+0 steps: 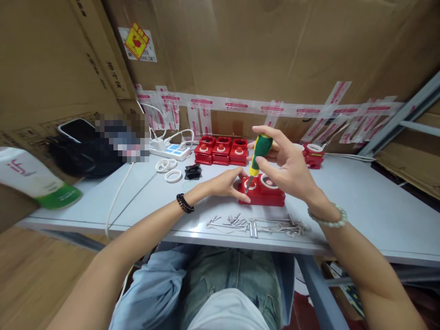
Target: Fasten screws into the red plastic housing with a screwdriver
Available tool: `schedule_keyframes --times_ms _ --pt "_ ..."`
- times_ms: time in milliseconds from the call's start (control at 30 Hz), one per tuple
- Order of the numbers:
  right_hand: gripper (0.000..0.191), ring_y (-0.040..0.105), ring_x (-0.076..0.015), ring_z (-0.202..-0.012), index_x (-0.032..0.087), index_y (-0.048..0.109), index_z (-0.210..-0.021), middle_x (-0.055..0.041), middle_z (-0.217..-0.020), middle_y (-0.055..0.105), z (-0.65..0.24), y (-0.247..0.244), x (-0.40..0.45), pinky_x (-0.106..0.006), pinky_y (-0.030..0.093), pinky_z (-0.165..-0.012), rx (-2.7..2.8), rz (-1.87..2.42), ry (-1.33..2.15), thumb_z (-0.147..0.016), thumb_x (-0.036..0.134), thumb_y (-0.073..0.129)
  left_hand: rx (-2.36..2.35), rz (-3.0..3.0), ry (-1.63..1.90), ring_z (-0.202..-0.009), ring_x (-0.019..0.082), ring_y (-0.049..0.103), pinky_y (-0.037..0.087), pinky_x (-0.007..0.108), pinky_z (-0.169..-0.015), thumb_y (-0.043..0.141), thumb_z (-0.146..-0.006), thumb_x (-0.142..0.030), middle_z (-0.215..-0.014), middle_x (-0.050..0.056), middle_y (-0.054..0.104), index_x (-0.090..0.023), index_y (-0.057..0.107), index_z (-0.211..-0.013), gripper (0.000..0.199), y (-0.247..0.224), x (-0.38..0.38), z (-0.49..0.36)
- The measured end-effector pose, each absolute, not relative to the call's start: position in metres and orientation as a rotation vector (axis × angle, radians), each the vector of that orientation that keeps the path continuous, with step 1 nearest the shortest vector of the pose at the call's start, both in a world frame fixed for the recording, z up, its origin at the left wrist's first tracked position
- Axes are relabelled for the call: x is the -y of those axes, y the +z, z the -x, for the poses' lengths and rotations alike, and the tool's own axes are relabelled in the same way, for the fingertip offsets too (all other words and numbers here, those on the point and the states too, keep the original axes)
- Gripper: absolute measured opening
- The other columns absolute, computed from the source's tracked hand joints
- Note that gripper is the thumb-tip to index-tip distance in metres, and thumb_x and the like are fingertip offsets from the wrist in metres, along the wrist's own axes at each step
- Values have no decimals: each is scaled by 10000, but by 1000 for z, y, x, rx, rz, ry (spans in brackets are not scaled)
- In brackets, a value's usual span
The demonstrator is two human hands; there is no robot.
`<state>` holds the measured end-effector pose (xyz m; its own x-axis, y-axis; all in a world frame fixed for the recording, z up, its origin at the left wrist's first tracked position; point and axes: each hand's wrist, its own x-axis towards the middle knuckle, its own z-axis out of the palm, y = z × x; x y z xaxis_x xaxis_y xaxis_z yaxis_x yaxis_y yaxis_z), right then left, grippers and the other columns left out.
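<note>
Cardboard (240,46) backs the pale tabletop (371,201). On it, directly before the person, lies a red housing (263,200), with a tilted screwdriver (264,145) meeting its near left corner. The right hand (292,172) has its grip closed round the green-and-yellow handle, forefinger curled over the top; the left hand (227,182) pinches the housing's left end between thumb and fingers. Driving a corner screw appears to be the step in hand (whether one sits under the tip is too small to tell). The next turn would call for a seated tip and a firmly braced housing. Loose metal hardware (237,221) lies nearer the edge; white rings (173,176), a black part (193,172) and a row of red units (221,158) stand beyond.
</note>
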<state>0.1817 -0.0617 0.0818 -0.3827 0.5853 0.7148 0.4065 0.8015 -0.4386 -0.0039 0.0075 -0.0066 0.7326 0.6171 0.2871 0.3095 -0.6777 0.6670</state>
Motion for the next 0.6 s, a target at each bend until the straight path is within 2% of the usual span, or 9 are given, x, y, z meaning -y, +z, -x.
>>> schedule_keyframes --times_ms 100,167,267,333,400,467,533,600 --pt "443 585 -122 -642 262 539 -1268 -10 -972 638 -179 78 61 -307 566 -616 1942 784 92 -842 307 652 -701 -2340 667 -936 235 592 474 381 -842 834 -627 -542 -1093 87 638 -178 543 -1152 702 -6 -7 4" --pt "391 556 -135 -624 242 583 -1183 -3 -856 624 -175 74 61 -330 556 -627 1878 816 -95 -816 321 689 -705 -2341 658 -920 232 588 477 376 -824 829 -629 -553 -1080 87 638 -171 549 -1137 695 -6 -7 4" --pt "377 610 -193 -795 242 565 -1205 -20 -873 621 -173 73 64 -400 562 -770 1889 805 -127 -838 289 637 -707 -2330 651 -892 224 587 476 361 -793 826 -629 -560 -1039 78 638 -163 550 -1126 693 -5 -7 4" --pt "432 632 -207 -944 260 497 -1304 -40 -1016 630 -177 77 65 -408 561 -835 1968 758 78 -876 246 551 -710 -2324 649 -871 217 587 473 348 -768 829 -625 -556 -1023 71 637 -164 542 -1132 702 -5 -7 4" --pt "474 646 -194 -990 273 452 -1356 -37 -1080 629 -181 81 66 -376 572 -833 2015 717 289 -890 222 519 -712 -2318 646 -868 215 589 473 342 -756 833 -621 -549 -1023 69 637 -168 534 -1138 708 -4 -6 4" --pt "471 665 -173 -881 274 476 -1338 -23 -1044 644 -183 82 66 -339 589 -758 2002 729 338 -878 252 574 -712 -2315 647 -868 212 591 475 342 -758 838 -621 -540 -1018 66 637 -173 534 -1131 697 -4 -5 4" --pt "443 632 -147 -704 263 532 -1269 -19 -996 658 -181 80 65 -323 581 -651 1940 782 212 -844 291 652 -717 -2315 650 -835 199 586 473 339 -744 841 -621 -529 -1001 61 635 -173 539 -1107 674 -3 -5 4" --pt "403 578 -139 -621 253 571 -1188 -17 -931 664 -178 77 64 -329 558 -609 1877 833 18 -811 313 700 -721 -2312 643 -792 182 576 466 332 -723 839 -627 -525 -984 58 631 -169 539 -1086 655 -3 -4 4"
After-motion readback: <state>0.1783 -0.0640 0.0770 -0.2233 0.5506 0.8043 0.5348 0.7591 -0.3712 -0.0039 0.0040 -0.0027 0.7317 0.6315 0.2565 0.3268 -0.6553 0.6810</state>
